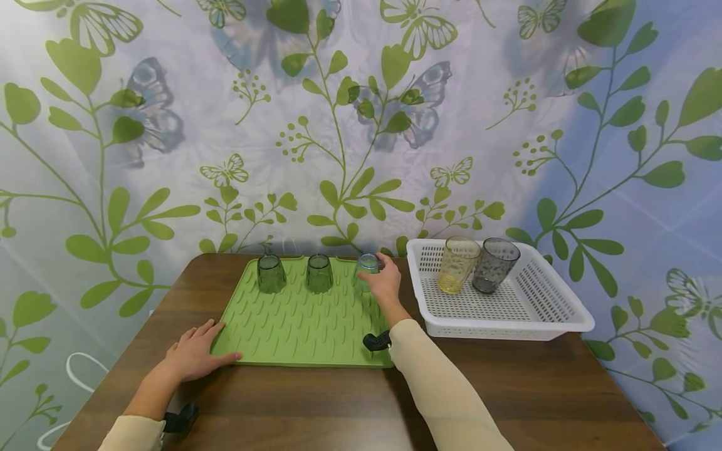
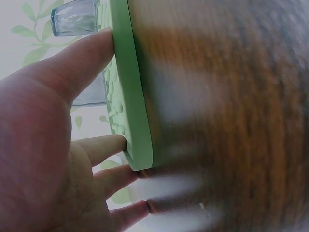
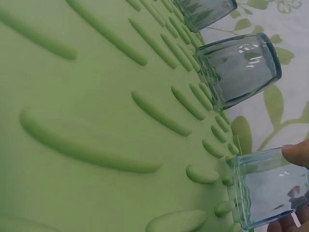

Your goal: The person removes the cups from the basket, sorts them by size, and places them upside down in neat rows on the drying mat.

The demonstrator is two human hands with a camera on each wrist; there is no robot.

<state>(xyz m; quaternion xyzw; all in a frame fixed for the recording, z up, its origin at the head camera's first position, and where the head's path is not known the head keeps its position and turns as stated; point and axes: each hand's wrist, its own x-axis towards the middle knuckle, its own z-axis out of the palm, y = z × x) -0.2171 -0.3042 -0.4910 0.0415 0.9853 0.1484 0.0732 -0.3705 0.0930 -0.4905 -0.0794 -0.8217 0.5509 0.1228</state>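
Observation:
A green ridged drying mat (image 1: 299,335) lies on the wooden table. Along its far edge stand two grey-tinted drinking glasses (image 1: 272,275) (image 1: 319,275), bottoms up. At the mat's far right corner my right hand (image 1: 387,287) grips a light blue drinking glass (image 3: 265,188) between thumb and fingers; its rim is down at the mat. My left hand (image 1: 194,356) rests at the mat's near left corner with fingers spread. In the left wrist view the thumb (image 2: 91,53) lies along the mat's edge, and some fingertips reach the tabletop.
A white perforated plastic basket (image 1: 513,327) sits on the table right of the mat. Inside it are a yellow patterned glass (image 1: 458,266) and a dark grey patterned glass (image 1: 495,266). Behind the table hangs a leaf-and-butterfly curtain (image 1: 350,125).

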